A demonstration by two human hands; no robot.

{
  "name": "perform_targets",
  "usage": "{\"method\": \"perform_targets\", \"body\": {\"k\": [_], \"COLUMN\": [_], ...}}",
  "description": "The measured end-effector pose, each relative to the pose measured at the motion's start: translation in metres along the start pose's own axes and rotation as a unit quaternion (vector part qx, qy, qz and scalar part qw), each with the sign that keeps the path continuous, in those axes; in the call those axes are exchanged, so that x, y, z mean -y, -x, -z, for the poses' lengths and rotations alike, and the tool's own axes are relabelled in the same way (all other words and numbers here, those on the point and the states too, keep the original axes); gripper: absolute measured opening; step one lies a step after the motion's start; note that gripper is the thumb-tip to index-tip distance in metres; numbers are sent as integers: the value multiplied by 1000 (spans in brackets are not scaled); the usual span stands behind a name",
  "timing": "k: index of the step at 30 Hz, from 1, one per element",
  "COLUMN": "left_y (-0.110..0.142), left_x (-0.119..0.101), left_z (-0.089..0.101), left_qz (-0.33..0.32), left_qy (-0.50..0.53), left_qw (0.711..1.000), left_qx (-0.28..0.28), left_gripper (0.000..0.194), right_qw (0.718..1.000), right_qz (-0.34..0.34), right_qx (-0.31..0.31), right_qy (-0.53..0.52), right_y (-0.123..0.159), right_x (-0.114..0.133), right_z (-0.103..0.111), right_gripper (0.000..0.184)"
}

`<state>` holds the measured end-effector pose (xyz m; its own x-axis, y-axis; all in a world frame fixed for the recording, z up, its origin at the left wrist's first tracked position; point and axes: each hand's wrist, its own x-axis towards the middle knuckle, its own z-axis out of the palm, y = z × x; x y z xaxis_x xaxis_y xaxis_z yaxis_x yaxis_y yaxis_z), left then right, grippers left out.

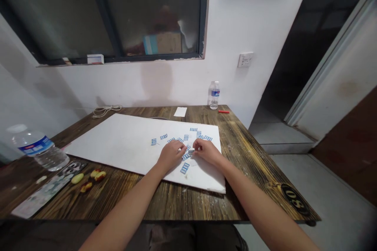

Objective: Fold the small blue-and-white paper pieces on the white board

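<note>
A white board (118, 141) lies on the wooden table, and small blue-and-white rectangular pieces (185, 168) are scattered over its right part. My left hand (171, 155) is over the board among these pieces, fingers curled together; what its fingertips hold, if anything, is too small to make out. Close by on the right, my right hand (205, 151) pinches one small blue-and-white piece (191, 152) between thumb and fingers. The fingertips of both hands nearly meet. A few more pieces (153, 141) lie beyond my left hand, apart from the cluster.
Water bottles stand at the left (39, 147) and against the wall (215, 96). A red stick-like item (224, 111), a white card (180, 111) and a coiled cable (106, 110) lie along the back. Fruit (86, 187) and a patterned strip (48, 190) are at front left.
</note>
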<state>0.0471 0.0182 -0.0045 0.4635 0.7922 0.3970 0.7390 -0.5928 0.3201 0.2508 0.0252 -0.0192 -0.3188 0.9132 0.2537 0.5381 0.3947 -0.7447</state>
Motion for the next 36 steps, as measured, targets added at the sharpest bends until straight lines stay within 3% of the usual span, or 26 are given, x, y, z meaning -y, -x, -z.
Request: {"method": "perform_targets", "body": {"k": [7,11,15,20,23,36], "left_y": [-1,-1,0,-1,-1,-2], "left_x": [-2,-7,-9,-2,0,1], "left_z": [-4,-1,4,5,4,-2], "left_qz": [-16,56,120,153,164,197], "left_qy": [83,89,55,73,129,222], "left_qw": [996,994,991,983,976,952], "left_qx": [8,13,-29,-69,-69,-71], "left_gripper": [22,28,29,24,27,34], "right_qw": [995,996,999,981,968,963], "right_qz": [-9,1,20,141,175,143], "right_qx": [-43,-43,-34,89,137,189], "right_qy": [-91,-79,24,96,118,125], "right_y": [2,4,6,11,14,16], "right_x": [7,7,9,21,27,36], "right_z": [-10,-14,-12,-13,-15,-16], "right_gripper": [12,14,25,24,25,16]}}
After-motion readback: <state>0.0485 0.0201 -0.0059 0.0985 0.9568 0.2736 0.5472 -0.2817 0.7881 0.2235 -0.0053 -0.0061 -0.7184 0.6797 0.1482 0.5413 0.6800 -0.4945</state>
